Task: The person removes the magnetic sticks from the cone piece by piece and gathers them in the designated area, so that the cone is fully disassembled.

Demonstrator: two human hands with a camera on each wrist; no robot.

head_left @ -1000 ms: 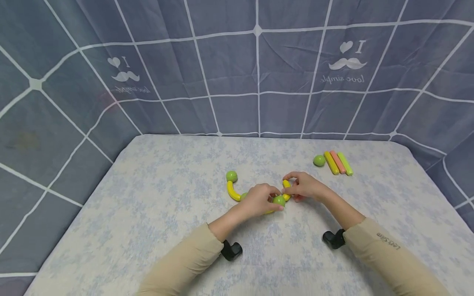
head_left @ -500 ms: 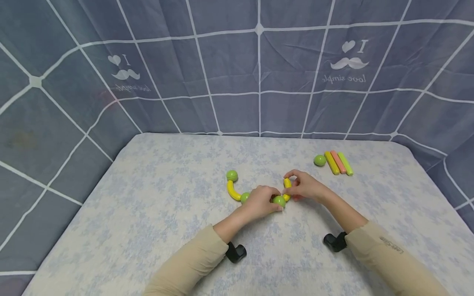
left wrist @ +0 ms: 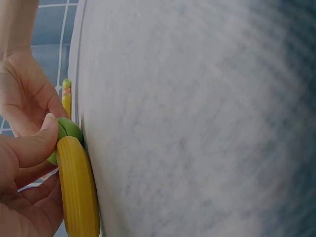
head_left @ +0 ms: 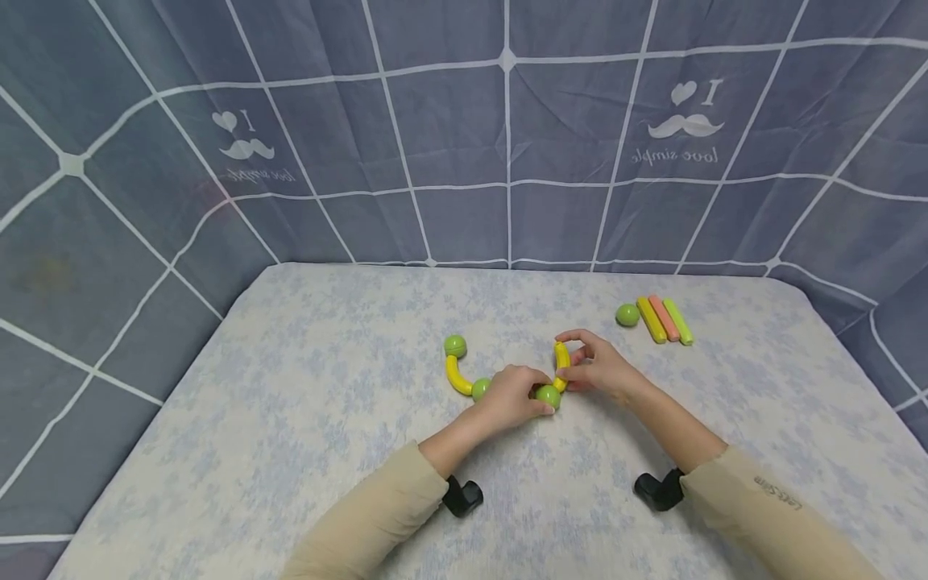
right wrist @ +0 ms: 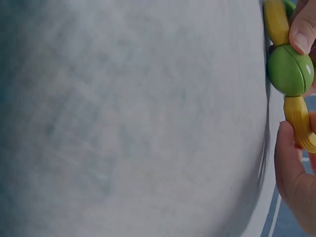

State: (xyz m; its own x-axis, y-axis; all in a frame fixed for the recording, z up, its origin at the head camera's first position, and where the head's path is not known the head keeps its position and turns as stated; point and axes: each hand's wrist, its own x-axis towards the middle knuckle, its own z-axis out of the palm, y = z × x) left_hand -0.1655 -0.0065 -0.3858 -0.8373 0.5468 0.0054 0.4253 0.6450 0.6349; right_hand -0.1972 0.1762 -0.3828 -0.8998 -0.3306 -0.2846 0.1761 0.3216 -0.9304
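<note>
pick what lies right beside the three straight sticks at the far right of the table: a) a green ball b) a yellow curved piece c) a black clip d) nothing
A: a loose green ball sits just left of the sticks, seemingly touching the yellow one; the curved pieces are away in the middle by the hands.

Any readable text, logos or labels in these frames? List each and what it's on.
"I" with heart and moustache, "love simple", mirrored: right side of the grey-blue checked backdrop cloth.
The same print on its left side, its script line too faint to read surely.
"Let's Slim", roughly; small: beige right sleeve.
Wrist views: no text.
</note>
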